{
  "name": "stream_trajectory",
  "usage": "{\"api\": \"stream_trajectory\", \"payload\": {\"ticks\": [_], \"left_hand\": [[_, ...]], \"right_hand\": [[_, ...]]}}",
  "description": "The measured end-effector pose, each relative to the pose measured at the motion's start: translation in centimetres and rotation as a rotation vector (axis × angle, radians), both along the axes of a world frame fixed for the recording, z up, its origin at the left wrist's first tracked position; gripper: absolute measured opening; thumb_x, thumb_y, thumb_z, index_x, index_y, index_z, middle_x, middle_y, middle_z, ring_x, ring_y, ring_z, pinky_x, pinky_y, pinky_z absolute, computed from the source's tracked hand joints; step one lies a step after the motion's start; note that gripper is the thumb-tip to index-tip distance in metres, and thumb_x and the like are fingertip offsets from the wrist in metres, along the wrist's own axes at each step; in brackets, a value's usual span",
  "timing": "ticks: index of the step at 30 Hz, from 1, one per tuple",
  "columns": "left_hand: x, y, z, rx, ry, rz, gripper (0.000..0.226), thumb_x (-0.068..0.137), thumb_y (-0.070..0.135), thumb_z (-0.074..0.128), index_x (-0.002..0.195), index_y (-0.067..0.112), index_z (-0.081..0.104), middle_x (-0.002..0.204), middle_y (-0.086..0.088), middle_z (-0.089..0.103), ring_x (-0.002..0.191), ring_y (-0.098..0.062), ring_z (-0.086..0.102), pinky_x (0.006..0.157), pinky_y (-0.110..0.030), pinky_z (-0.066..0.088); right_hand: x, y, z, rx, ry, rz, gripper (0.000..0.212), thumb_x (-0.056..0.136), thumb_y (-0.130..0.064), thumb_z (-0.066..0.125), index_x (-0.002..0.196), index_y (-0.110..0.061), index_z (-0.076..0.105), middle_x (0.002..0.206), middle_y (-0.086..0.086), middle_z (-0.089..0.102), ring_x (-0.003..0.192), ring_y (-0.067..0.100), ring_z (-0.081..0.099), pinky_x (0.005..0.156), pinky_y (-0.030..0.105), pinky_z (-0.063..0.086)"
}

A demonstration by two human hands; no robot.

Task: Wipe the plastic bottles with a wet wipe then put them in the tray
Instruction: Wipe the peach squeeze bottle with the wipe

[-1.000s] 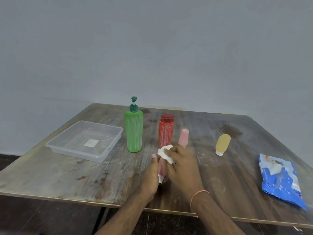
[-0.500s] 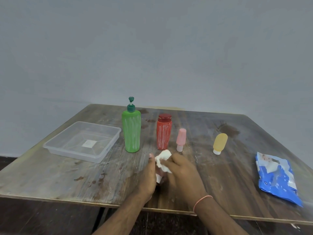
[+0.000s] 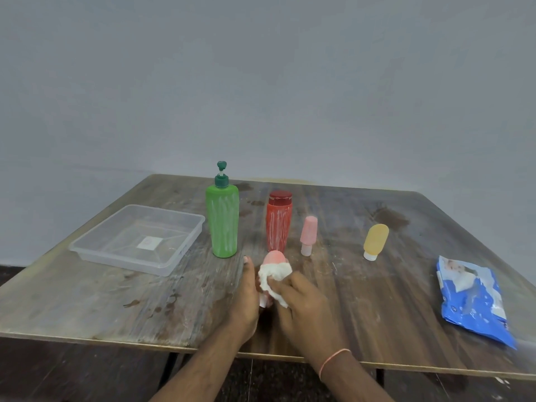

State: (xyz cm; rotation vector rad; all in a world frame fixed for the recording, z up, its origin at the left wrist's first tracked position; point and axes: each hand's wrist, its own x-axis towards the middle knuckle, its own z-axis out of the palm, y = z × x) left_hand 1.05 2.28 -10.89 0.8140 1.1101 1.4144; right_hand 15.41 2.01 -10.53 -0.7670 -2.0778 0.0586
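Note:
My left hand (image 3: 246, 294) holds a small pink bottle (image 3: 274, 257) near the table's front edge, rounded end up and white cap toward me. My right hand (image 3: 303, 304) grips a crumpled white wet wipe (image 3: 274, 275) wrapped round the bottle's middle. Behind them a green pump bottle (image 3: 222, 224), a red bottle (image 3: 278, 224), a second small pink bottle (image 3: 308, 235) and a small yellow bottle (image 3: 375, 240) stand in a row. Both the green and the red one show white streaks. The clear plastic tray (image 3: 121, 262) lies at the left with no bottle in it.
A blue pack of wipes (image 3: 472, 297) lies at the right near the table's edge. The worn wooden table (image 3: 87, 303) has its front edge just under my wrists. A plain grey wall stands behind it.
The wipe in my right hand has slid down the bottle toward me, baring its rounded pink end. My left hand stays on the bottle.

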Motion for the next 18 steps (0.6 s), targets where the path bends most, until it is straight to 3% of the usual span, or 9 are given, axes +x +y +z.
{"api": "stream_trajectory", "payload": {"ticks": [2, 4, 5, 8, 11, 13, 15, 18], "left_hand": [[-0.7, 0.0, 0.0, -0.053, -0.043, 0.013, 0.080, 0.095, 0.077, 0.025, 0.103, 0.014, 0.073, 0.085, -0.006, 0.081, 0.083, -0.017, 0.077, 0.086, -0.036, 0.057], [-1.0, 0.0, -0.3, -0.103, -0.115, 0.000, 0.072, 0.091, 0.085, 0.030, 0.104, 0.024, 0.065, 0.079, 0.010, 0.079, 0.081, -0.007, 0.073, 0.084, -0.030, 0.057], [-1.0, 0.1, -0.4, -0.110, -0.117, 0.002, 0.072, 0.092, 0.085, 0.029, 0.103, 0.023, 0.064, 0.077, 0.010, 0.078, 0.079, -0.006, 0.073, 0.081, -0.028, 0.057], [-0.1, -0.2, 0.5, -0.053, -0.086, 0.001, 0.084, 0.103, 0.071, 0.022, 0.109, 0.006, 0.074, 0.083, -0.012, 0.078, 0.068, -0.016, 0.071, 0.062, -0.029, 0.053], [0.6, -0.5, 0.8, 0.003, -0.078, -0.012, 0.084, 0.102, 0.071, 0.021, 0.128, 0.010, 0.073, 0.080, -0.010, 0.072, 0.055, -0.014, 0.055, 0.047, -0.026, 0.037], [0.4, -0.2, 0.5, 0.014, -0.063, -0.011, 0.085, 0.095, 0.077, 0.025, 0.132, 0.017, 0.072, 0.078, -0.009, 0.069, 0.053, -0.013, 0.049, 0.046, -0.027, 0.033], [0.5, -0.3, 0.8, 0.025, -0.049, -0.004, 0.081, 0.096, 0.076, 0.025, 0.133, 0.021, 0.072, 0.084, -0.011, 0.073, 0.056, -0.015, 0.051, 0.047, -0.028, 0.034], [0.4, -0.6, 1.2, 0.042, -0.092, 0.012, 0.079, 0.098, 0.074, 0.025, 0.122, 0.020, 0.078, 0.101, -0.027, 0.076, 0.075, -0.030, 0.062, 0.058, -0.032, 0.042]], "right_hand": [[-0.4, -0.8, -0.3, 0.019, -0.045, 0.047, 0.027, 0.095, -0.010, 0.067, 0.120, -0.014, 0.076, 0.098, 0.000, 0.059, 0.084, 0.022, 0.062, 0.072, 0.029, 0.052], [-0.6, -0.9, -0.2, 0.053, -0.121, 0.047, 0.028, 0.093, -0.011, 0.066, 0.119, -0.017, 0.074, 0.099, -0.001, 0.058, 0.084, 0.024, 0.061, 0.070, 0.033, 0.054], [-0.5, -0.8, 0.1, 0.072, -0.160, 0.031, 0.028, 0.093, -0.012, 0.064, 0.119, -0.018, 0.073, 0.099, -0.001, 0.058, 0.083, 0.025, 0.061, 0.068, 0.034, 0.055], [-0.1, 0.1, 1.2, 0.100, -0.175, -0.075, 0.033, 0.091, -0.017, 0.058, 0.117, -0.018, 0.076, 0.098, 0.000, 0.062, 0.080, 0.024, 0.063, 0.065, 0.034, 0.054], [-0.1, 1.2, 2.4, 0.052, -0.061, -0.198, 0.035, 0.085, -0.004, 0.067, 0.116, -0.014, 0.078, 0.096, 0.002, 0.066, 0.080, 0.021, 0.065, 0.069, 0.031, 0.055], [-0.5, 1.2, 2.6, -0.031, -0.007, -0.242, 0.039, 0.083, 0.004, 0.076, 0.117, -0.014, 0.079, 0.098, 0.001, 0.069, 0.083, 0.019, 0.066, 0.072, 0.031, 0.059], [-0.8, 0.8, 2.4, -0.120, 0.027, -0.254, 0.036, 0.089, -0.002, 0.075, 0.121, -0.019, 0.077, 0.105, -0.004, 0.069, 0.091, 0.015, 0.066, 0.080, 0.029, 0.060], [-1.3, 0.1, 1.8, -0.172, 0.002, -0.257, 0.029, 0.092, -0.012, 0.072, 0.118, -0.022, 0.077, 0.107, -0.006, 0.068, 0.092, 0.013, 0.067, 0.077, 0.027, 0.057]]}}
